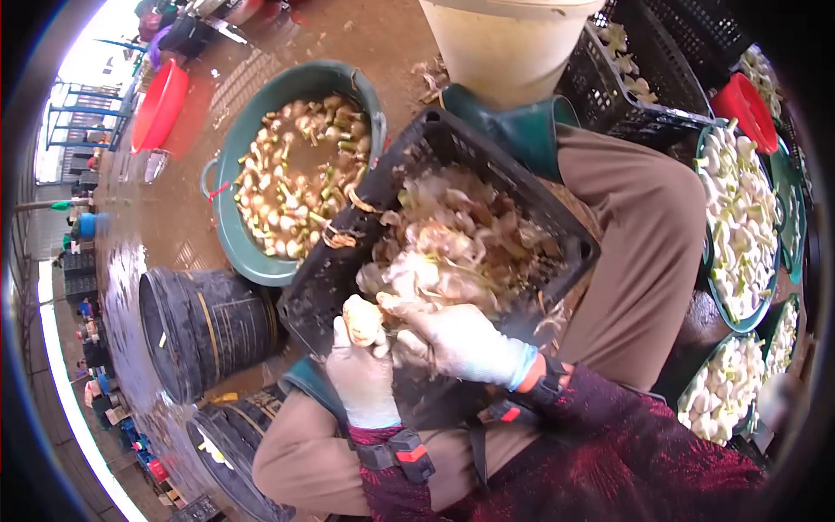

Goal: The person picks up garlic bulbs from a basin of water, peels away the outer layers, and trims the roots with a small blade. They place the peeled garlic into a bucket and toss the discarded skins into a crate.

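Observation:
My left hand (357,378), in a pale glove, is closed around a garlic bulb (363,320) and holds it up above the near edge of a black crate (326,283). Just to the right, my gloved right hand (461,344) has its fingers curled in towards the bulb. Whatever lies between those fingers is hidden from me. Loose garlic skins (444,252) are heaped in the crate, which rests between my legs.
A green tub (228,230) holds garlic bulbs in brownish water. Black buckets (209,326) lie at the left. A cream bucket (509,52) stands beyond the crate. Peeled white garlic fills basins (739,222) on the right, near a red bowl (745,113).

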The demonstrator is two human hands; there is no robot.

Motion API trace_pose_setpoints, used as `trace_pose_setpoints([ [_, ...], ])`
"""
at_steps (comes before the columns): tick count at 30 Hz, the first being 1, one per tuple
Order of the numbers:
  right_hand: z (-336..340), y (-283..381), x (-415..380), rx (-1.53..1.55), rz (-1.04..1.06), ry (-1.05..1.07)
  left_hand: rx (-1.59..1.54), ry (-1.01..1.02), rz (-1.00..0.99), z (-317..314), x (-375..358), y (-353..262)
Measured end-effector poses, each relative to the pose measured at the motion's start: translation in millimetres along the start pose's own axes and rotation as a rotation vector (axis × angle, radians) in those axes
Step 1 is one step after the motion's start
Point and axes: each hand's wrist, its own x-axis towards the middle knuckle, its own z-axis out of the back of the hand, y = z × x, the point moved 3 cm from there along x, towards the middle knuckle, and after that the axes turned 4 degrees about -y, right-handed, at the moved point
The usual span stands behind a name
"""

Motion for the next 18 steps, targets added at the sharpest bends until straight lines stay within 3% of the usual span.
trace_pose_setpoints([
  [5,-17,-5,-22,-0.144,-0.013,0.17,0.048,-0.133,-0.033,21,-29,25],
  [9,-19,-7,-31,-0.12,0.014,0.167,0.041,-0.194,-0.036,29,-35,30],
  [12,-22,-10,-27,0.075,-0.13,0.095,0.081,-0.117,-0.034,36,-32,30],
  [14,-25,-21,-23,0.32,-0.165,0.19,0.047,-0.103,0.025,44,-29,29],
  [16,-10,-23,-22,0.188,-0.037,0.149,-0.078,-0.041,0.123,47,-31,33],
  [17,-1,-19,-17,0.036,-0.144,0.252,-0.086,0.011,0.153,48,-30,33],
  [18,9,-10,-15,-0.064,-0.114,0.139,-0.097,0.059,0.185,48,-29,35],
])
